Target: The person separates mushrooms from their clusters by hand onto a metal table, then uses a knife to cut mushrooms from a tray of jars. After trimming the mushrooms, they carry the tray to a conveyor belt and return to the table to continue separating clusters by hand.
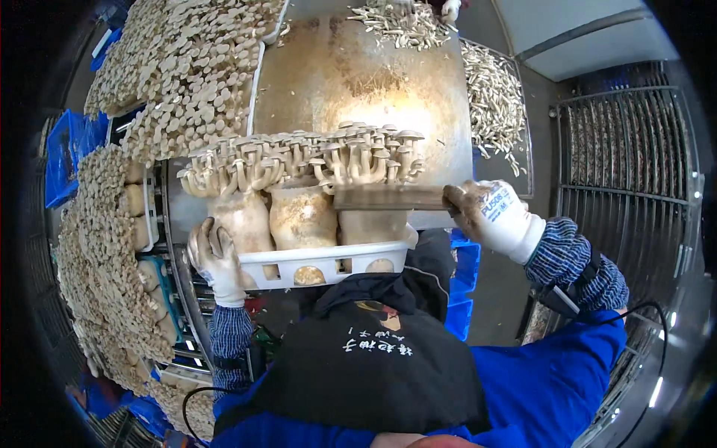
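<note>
White plastic is forming the crate (321, 258) nearest the body, the left hand (218, 267) leaning at its left end — whether those fingers are gripping, I cannot tell. The right hand (497, 216) is clenching a knife (388, 198) across the right block (373, 228), just below upright mushrooms (366, 157); beyond, pale pieces (403, 28) are lying on the table (321, 82).

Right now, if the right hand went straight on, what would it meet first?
Along the blade, the right hand would probably meet the rightmost mushroom cluster or its block; depth unclear.

Head-worn fisheye, left of pair: looks steeply down past black apron (373, 366) onto worktable (306, 82), close range.
</note>
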Demonstrator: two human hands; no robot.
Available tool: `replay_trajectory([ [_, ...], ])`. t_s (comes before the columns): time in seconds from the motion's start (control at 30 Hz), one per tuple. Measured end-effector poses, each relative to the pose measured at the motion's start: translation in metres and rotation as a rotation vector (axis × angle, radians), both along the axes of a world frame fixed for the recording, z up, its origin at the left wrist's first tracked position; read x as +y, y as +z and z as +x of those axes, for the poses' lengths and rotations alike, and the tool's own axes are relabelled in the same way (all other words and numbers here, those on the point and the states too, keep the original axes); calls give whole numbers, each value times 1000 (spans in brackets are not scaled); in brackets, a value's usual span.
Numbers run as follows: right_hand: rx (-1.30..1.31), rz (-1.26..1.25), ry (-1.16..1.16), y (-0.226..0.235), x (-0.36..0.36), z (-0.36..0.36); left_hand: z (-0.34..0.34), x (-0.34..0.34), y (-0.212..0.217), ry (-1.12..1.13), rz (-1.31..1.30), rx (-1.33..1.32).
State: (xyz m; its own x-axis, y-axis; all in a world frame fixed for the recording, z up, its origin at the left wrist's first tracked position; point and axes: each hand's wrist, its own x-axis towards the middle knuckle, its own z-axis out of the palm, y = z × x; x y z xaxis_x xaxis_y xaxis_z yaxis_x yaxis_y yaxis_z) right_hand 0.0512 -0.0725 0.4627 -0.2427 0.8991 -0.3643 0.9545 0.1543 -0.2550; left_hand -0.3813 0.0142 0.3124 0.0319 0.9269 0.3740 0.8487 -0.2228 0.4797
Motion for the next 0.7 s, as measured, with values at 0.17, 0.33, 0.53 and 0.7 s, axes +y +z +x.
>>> replay_trajectory([
  [0.17, -30, 11, 29, -11, 12, 9, 1, -2, 5, -16, -147, -214],
  [0.33, -58, -95, 23, -21, 19, 15, 1, 7, 7, -105, -69, -137],
  [0.53, -100, -210, 60, -39, 28, 27, 5, 16, 7, -70, -132, -146],
  [0.7, -104, -248, 96, -55, 47, 32, 7, 18, 0, -43, -182, -211],
])
